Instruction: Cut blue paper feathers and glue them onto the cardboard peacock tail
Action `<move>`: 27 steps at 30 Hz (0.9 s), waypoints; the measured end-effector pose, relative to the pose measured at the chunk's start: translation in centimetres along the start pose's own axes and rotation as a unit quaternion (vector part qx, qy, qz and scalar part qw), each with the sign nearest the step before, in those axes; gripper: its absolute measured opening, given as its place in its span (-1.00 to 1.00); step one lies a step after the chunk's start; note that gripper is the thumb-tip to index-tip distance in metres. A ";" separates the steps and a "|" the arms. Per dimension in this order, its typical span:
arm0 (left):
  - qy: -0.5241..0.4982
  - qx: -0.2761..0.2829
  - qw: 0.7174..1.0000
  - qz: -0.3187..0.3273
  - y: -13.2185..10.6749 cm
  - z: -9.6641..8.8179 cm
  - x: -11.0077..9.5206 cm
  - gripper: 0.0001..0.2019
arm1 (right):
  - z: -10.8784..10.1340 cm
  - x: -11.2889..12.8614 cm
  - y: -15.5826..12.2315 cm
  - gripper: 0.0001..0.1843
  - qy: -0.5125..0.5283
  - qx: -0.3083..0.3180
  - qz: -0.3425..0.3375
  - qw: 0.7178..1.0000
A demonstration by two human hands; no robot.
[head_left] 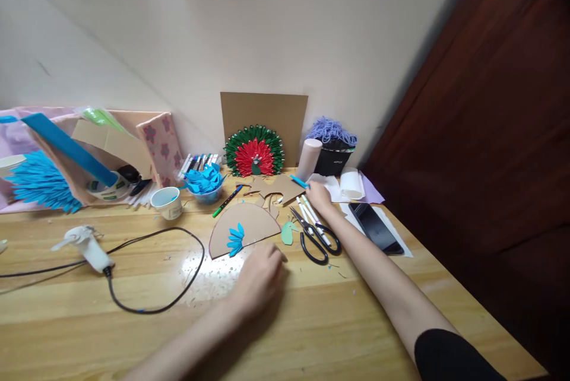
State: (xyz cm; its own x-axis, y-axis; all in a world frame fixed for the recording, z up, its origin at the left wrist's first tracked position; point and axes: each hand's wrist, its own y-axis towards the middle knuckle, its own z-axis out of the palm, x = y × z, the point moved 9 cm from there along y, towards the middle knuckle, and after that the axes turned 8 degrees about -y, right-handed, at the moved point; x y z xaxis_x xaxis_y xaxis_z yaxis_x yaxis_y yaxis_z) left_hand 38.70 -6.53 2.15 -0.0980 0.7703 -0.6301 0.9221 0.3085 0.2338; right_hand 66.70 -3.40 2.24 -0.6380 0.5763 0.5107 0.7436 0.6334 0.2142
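1. Cardboard half-disc (256,215): on the table (312,333), just beyond the left hand (262,271), fingers curled, grip unclear.
2. Right of the half-disc: green cutout (288,234), then black scissors (314,238), blocking the way towards the right forearm (378,274).
3. Beyond its right end: right hand (319,196) at a blue stick (298,181); cannot tell whether gripped.

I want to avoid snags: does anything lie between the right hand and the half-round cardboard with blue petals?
Yes. Between the right hand and the half-round cardboard lie cut cardboard scraps, with the tips of the scissors and some white pens on the near side.
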 end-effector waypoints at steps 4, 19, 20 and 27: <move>-0.055 0.003 0.998 -0.036 -2.9 -0.2 0.1 -0.79 | -1.8 0.6 -2.1 -0.68 0.074 -0.026 0.013 0.997; -0.399 -0.194 0.871 -0.212 -3.2 -2.9 7.8 -0.66 | 2.1 9.3 -19.3 -0.73 0.239 0.089 -0.139 0.957; -0.391 -0.199 0.873 -0.214 -3.4 -2.9 7.7 -0.67 | 1.0 10.0 -19.9 -0.76 0.196 0.039 -0.185 0.962; -0.390 -0.190 0.879 -0.198 -3.7 -2.2 7.0 -0.69 | 0.2 12.6 -23.1 -0.71 0.083 -0.010 -0.313 0.946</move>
State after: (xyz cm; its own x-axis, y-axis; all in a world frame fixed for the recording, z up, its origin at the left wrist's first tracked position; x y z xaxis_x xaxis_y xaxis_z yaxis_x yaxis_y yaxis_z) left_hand 33.80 -1.00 -1.49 0.0390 -0.0106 -0.9992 0.6673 0.7446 0.0182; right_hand 41.50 -10.64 3.52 -0.9152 0.0013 0.4030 0.2356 0.8131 0.5323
